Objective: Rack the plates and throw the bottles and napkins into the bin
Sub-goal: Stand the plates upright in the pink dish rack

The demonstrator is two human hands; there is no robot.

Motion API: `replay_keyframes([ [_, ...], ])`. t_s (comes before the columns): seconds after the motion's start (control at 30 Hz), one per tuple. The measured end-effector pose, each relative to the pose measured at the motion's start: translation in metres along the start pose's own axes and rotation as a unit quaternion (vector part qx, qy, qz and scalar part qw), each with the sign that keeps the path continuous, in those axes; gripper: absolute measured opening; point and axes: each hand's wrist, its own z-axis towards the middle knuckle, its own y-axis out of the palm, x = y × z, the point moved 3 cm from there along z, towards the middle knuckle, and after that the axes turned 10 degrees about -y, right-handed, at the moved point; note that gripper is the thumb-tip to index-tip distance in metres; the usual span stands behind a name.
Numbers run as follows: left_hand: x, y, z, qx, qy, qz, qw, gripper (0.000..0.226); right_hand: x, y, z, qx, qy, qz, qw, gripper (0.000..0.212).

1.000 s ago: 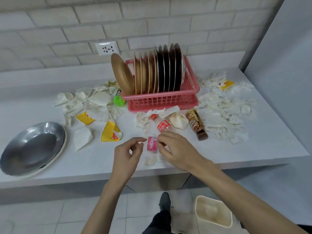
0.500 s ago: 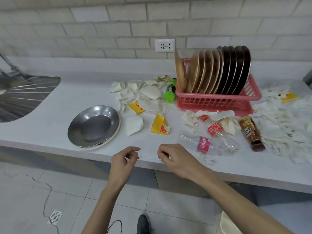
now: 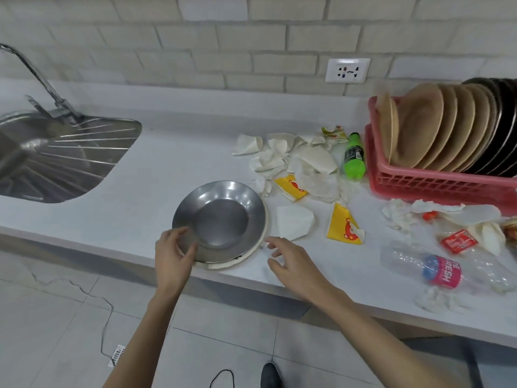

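Done: many plates stand upright in the pink rack [image 3: 419,183] | Left: steel plate [image 3: 221,219] on a white plate [image 3: 223,266] at the desk [image 3: 167,169] edge; green bottle [image 3: 354,156], clear bottle [image 3: 442,271] and napkins [image 3: 293,222] lie about; no bin in sight | left hand [image 3: 173,256] curled at the steel rim, grip unclear | right hand [image 3: 293,264] spread, empty, just beside.

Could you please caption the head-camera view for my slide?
Left hand at the rim of the steel plate, right hand open beside it, napkins and bottles littering the counter.
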Motion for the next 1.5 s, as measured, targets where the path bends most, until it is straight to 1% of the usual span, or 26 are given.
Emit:
replay_keyframes([
  [0.13, -0.021, 0.003, 0.041, -0.029, -0.067, 0.033, 0.997, 0.072, 0.001, 0.017, 0.014, 0.026, 0.014, 0.015, 0.999, 0.059],
  [0.2, -0.029, 0.007, 0.056, -0.043, -0.084, 0.059, 0.994, 0.081, 0.003, 0.020, 0.019, 0.035, 0.024, 0.019, 0.999, 0.064],
  [0.27, -0.034, 0.010, 0.066, -0.049, -0.085, 0.083, 0.992, 0.078, 0.004, 0.022, 0.022, 0.037, 0.030, 0.020, 0.999, 0.068],
  [0.33, -0.036, 0.012, 0.070, -0.047, -0.078, 0.094, 0.991, 0.068, 0.005, 0.025, 0.025, 0.036, 0.032, 0.014, 0.999, 0.070],
  [0.47, -0.036, 0.012, 0.072, -0.045, -0.056, 0.078, 0.994, 0.057, 0.004, 0.033, 0.031, 0.029, 0.043, 0.010, 0.999, 0.073],
  [0.53, -0.037, 0.010, 0.073, -0.044, -0.041, 0.051, 0.997, 0.054, 0.003, 0.036, 0.034, 0.023, 0.046, 0.011, 0.999, 0.073],
  [0.7, -0.029, 0.000, 0.072, -0.036, 0.001, -0.038, 0.999, 0.057, 0.003, 0.040, 0.038, 0.025, 0.054, 0.031, 0.998, 0.072],
  [0.8, -0.018, -0.008, 0.067, -0.023, -0.015, -0.088, 0.996, 0.060, 0.003, 0.039, 0.039, 0.035, 0.062, 0.053, 0.996, 0.071],
  [1.03, 0.008, -0.023, 0.048, -0.015, -0.069, -0.234, 0.970, 0.053, -0.002, 0.030, 0.037, 0.053, 0.080, 0.122, 0.988, 0.064],
  [1.1, 0.014, -0.022, 0.043, -0.021, -0.074, -0.260, 0.962, 0.052, -0.004, 0.023, 0.034, 0.072, 0.087, 0.148, 0.982, 0.062],
  [1.23, 0.030, -0.013, 0.027, -0.045, -0.066, -0.287, 0.955, 0.049, 0.001, 0.000, 0.022, 0.138, 0.090, 0.194, 0.967, 0.059],
  [1.37, 0.057, 0.003, 0.002, -0.069, -0.039, -0.301, 0.950, 0.045, 0.019, -0.026, 0.002, 0.207, 0.112, 0.242, 0.941, 0.071],
  [1.5, 0.083, 0.026, -0.027, -0.099, -0.046, -0.324, 0.940, 0.050, 0.028, -0.062, -0.032, 0.250, 0.099, 0.279, 0.922, 0.060],
])
